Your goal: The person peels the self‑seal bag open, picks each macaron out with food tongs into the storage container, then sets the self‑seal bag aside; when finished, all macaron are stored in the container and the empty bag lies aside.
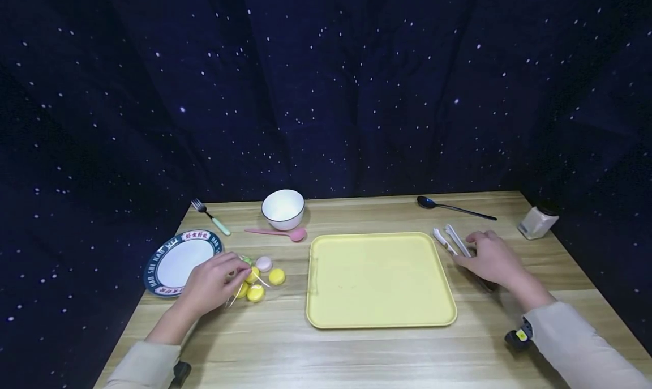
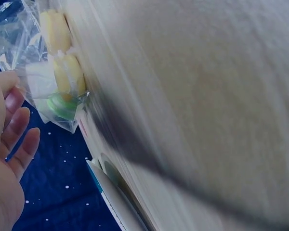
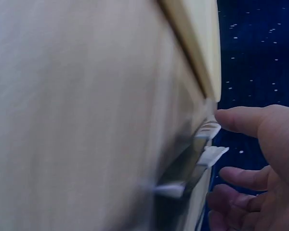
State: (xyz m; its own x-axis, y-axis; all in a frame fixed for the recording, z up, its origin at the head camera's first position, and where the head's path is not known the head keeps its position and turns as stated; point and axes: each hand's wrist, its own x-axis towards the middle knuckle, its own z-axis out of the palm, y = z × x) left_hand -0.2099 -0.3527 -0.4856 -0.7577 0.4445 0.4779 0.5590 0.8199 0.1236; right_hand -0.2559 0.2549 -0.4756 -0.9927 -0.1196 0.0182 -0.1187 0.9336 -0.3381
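Note:
On the left, my left hand (image 1: 213,281) pinches the edge of a clear plastic bag (image 2: 19,41) between thumb and forefinger. Inside the bag are several macarons (image 1: 256,293), mostly yellow, plus a green one (image 2: 62,107) and a pale lilac one (image 1: 264,264). The bag rests on the table beside the plate. To the right of the tray, my right hand (image 1: 491,259) hovers over what look like tongs (image 1: 457,240) with two white-tipped arms. Its thumb and fingers are spread around them; the far end of the tongs is partly hidden beneath the hand.
A yellow tray (image 1: 379,325) lies mid-table. Left of it are a blue-rimmed plate (image 1: 153,270), a fork (image 1: 219,225), a white bowl (image 1: 283,208) and a pink spoon (image 1: 297,234). A black spoon (image 1: 427,202) lies behind; a dark-lidded jar (image 1: 537,222) stands far right.

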